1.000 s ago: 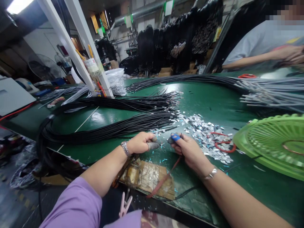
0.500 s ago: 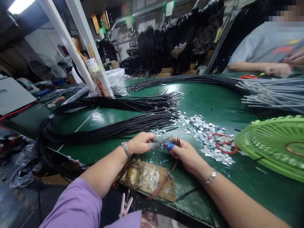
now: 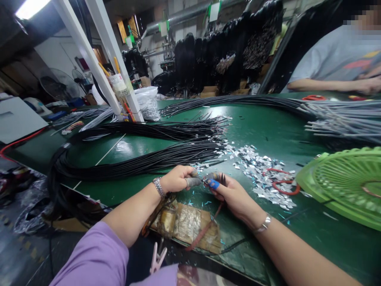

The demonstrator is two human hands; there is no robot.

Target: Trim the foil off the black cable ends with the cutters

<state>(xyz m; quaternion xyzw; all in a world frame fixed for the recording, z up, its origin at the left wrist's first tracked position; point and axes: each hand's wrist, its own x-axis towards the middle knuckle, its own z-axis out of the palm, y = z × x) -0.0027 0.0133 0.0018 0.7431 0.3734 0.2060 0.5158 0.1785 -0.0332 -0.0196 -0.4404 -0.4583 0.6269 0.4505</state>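
Note:
My left hand [image 3: 181,178], fingertips wrapped in grey tape, is closed in a pinch on the end of a thin cable [image 3: 203,181]. My right hand [image 3: 228,190], with blue tape on the thumb, meets it fingertip to fingertip at the cable's stripped end. A dark two-pointed tool [image 3: 223,179], apparently tweezers, sticks up from between the right fingers. Below both hands lies a tape-covered cardboard pad [image 3: 190,222] with a reddish strap [image 3: 201,236] across it. Just behind them, a bundle of black cables [image 3: 154,161] ends in a fan of loose tips.
Foil scraps [image 3: 258,171] and blue bits are strewn over the green table [image 3: 268,127], with red-handled scissors [image 3: 285,186] among them. A green fan [image 3: 342,186] stands at right. Grey cables [image 3: 342,115] lie before a co-worker [image 3: 333,59]. White posts [image 3: 110,47] rise at left.
Both hands stay nearly in place, the fingertips shifting slightly at the cable end. The view has turned a little left. The co-worker's hand has moved right.

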